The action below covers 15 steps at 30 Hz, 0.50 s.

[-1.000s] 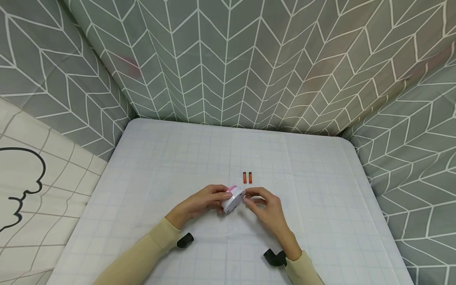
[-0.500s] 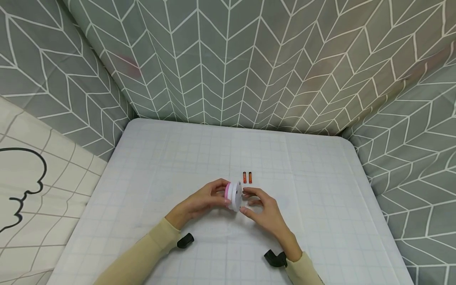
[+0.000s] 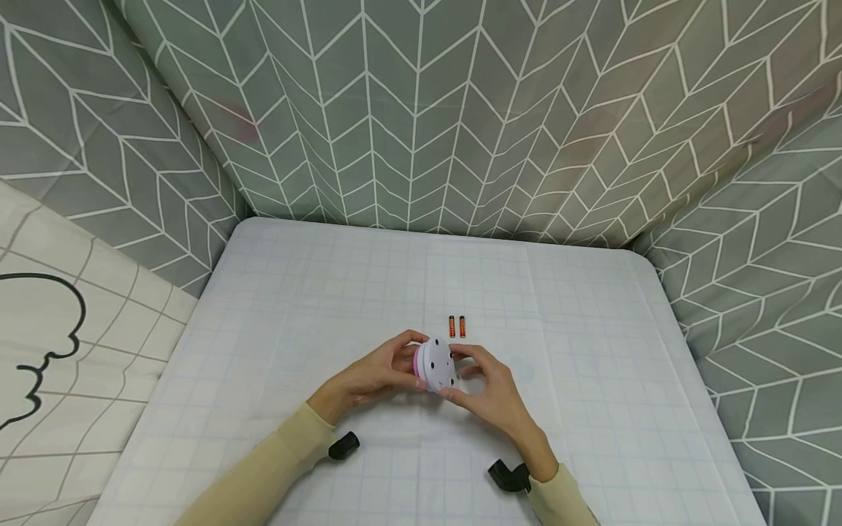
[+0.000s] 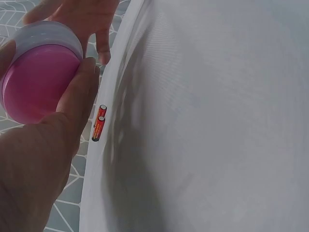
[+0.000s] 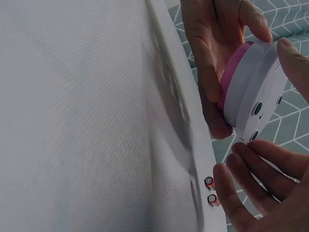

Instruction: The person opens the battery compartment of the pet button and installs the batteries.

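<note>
A round device [image 3: 439,364] with a white body and a pink front is held up over the table between both hands. My left hand [image 3: 380,374] grips it by the pink side, thumb and fingers round the rim. The smooth pink front [image 4: 41,84] shows in the left wrist view. Its flat white back, dotted with several dark round spots, faces my right hand [image 3: 492,383]. In the right wrist view, the right thumb [image 5: 293,60] and a fingertip pinch the white back [image 5: 265,104] across its rim, while the other fingers stay spread below.
Two orange-red batteries [image 3: 457,326] with dark ends lie side by side on the table, just beyond the hands. A white grid-patterned cloth covers the table [image 3: 316,285]. Grey patterned curtains [image 3: 421,109] hang along its far side and right side.
The device has turned in the left hand, so its dotted back faces up and right more fully. My right thumb and fingers have spread from one edge to opposite edges of the rim.
</note>
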Available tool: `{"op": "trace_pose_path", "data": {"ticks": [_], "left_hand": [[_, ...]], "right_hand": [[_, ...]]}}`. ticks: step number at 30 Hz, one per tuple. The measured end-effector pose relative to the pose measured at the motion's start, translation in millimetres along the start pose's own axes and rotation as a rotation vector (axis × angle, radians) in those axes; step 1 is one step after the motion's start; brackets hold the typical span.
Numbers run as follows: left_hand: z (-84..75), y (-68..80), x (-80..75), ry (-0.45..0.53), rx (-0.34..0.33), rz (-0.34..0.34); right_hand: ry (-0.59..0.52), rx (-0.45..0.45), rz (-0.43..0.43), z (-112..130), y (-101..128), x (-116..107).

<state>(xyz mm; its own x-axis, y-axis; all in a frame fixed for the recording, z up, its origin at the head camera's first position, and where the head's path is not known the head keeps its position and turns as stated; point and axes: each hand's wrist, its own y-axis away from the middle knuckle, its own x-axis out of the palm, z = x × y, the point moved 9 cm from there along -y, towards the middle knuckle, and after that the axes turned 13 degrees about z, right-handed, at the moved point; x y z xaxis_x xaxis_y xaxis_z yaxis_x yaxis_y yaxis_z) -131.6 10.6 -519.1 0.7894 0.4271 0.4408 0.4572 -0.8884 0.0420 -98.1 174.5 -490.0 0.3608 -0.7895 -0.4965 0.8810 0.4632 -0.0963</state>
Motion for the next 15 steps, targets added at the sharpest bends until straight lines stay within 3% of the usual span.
{"op": "trace_pose_path", "data": {"ticks": [6,15], "left_hand": [[2.5,-0.5,3.4,0.021,0.007,0.021],[7.4,-3.1,6.3,0.007,0.012,0.046]], "right_hand": [[0.033,0.043,-0.007,-2.5,2.2,-0.9],[0.097,-0.025,-0.029,3.2,-0.4,-3.9]]}}
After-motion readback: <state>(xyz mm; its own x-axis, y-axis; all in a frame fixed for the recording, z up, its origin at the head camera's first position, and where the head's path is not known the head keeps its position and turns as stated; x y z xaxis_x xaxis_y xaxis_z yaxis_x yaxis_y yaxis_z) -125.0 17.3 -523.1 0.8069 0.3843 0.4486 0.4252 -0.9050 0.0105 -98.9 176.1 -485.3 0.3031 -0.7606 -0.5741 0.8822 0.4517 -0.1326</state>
